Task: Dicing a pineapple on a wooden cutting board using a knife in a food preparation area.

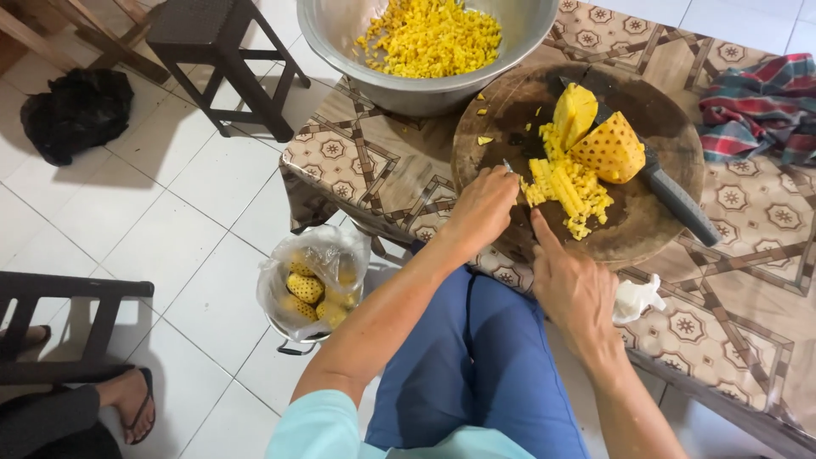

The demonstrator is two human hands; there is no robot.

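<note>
A round wooden cutting board (663,110) lies on the patterned table. On it are two large pineapple pieces (608,149) and a pile of diced pineapple (571,189). My left hand (483,208) is closed in a fist at the board's left edge, beside the diced pile; a small metal blade tip (507,164) sticks out above its knuckles. My right hand (571,285) rests at the board's near edge and holds nothing, its index finger stretched toward the pile. A large dark-handled knife (676,200) lies on the board to the right of the fruit.
A big metal bowl (340,38) of diced pineapple stands behind the board. A plaid cloth (756,106) lies at the right and a white tissue (636,299) at the table edge. On the floor are a bag-lined bucket of peels (313,285), a dark stool (217,51) and another person's foot (127,399).
</note>
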